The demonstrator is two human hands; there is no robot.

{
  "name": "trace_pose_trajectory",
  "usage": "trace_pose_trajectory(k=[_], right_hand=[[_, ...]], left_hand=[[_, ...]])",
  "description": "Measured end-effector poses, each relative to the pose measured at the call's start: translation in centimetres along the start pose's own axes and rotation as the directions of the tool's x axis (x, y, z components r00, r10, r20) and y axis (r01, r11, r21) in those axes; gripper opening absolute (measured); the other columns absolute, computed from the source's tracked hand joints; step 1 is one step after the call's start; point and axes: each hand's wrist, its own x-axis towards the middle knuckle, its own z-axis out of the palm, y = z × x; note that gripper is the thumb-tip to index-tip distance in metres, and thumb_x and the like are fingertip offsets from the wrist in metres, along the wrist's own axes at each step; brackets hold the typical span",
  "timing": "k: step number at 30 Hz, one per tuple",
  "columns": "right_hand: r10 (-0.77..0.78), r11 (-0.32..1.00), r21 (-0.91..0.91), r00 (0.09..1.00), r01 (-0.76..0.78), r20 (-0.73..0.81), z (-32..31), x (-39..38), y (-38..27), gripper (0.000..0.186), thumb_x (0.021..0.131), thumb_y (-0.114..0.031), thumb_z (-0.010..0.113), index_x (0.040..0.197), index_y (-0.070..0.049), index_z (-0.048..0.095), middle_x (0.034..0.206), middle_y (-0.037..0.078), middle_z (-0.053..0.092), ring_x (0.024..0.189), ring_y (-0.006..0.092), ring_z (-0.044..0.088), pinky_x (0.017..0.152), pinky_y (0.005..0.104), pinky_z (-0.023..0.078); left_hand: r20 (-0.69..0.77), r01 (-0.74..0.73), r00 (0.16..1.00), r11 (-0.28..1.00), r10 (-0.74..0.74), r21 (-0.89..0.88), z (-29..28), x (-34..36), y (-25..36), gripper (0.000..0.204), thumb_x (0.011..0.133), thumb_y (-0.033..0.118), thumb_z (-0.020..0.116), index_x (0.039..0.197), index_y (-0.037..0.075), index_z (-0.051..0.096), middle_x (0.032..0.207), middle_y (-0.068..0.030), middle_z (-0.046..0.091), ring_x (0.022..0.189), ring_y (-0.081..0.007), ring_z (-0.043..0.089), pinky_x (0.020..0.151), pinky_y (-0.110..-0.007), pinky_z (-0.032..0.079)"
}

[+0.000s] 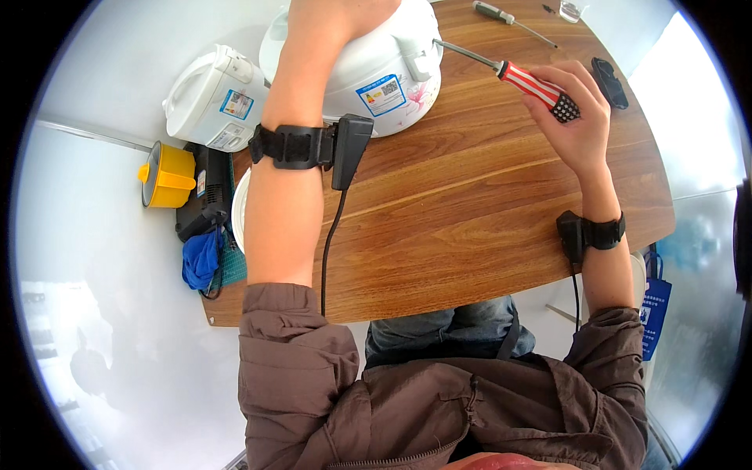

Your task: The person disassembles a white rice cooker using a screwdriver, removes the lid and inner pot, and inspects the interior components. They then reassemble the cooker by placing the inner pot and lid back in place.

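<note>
A large white rounded appliance (352, 94), with a blue-edged label and a pink flower print, is at the far edge of the wooden table (439, 211). My left hand (366, 14) reaches over its top; the picture's upper edge cuts off the fingers, so their grip is hidden. In my right hand (581, 117) is a screwdriver (513, 74) with a red, white and black star-and-stripe handle. Its metal shaft points left, and the tip meets the appliance's side beside a protruding white part. My right fingers are closed round the handle.
Another screwdriver (501, 14), a small clear glass (572, 9) and a black object (609, 82) lie at the far right. Leftward are a smaller white appliance (211, 98), a yellow pot (169, 176), a black case (205, 192) and blue cloth (201, 260). Cabled straps circle both wrists.
</note>
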Motion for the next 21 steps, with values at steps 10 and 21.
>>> trace_pose_trajectory(k=[10,21], right_hand=[[-0.035,0.999,-0.041,0.999,0.035,-0.001,-0.7,0.7,0.1,0.025,0.083,-0.012,0.086,0.104,-0.003,0.076,0.091,0.004,0.070,0.079,0.0121,0.066,0.070,0.0235,0.053],[0.557,0.764,0.294,0.817,-0.575,0.149,0.4,-0.8,-0.7,0.028,0.096,-0.028,0.076,0.107,-0.003,0.076,0.079,-0.003,0.067,0.062,0.0020,0.054,0.052,0.0179,0.041]], left_hand=[[0.016,-0.012,1.000,0.999,0.012,0.032,-0.1,0.0,0.6,0.053,0.098,0.037,0.050,0.076,-0.006,0.074,0.082,-0.0313,0.069,0.081,-0.0477,0.069,0.081,-0.054,0.054],[0.008,0.010,1.000,1.000,-0.010,-0.003,0.0,0.0,0.0,0.054,0.099,0.037,0.052,0.076,-0.007,0.073,0.080,-0.0329,0.067,0.080,-0.0487,0.068,0.079,-0.054,0.053]])
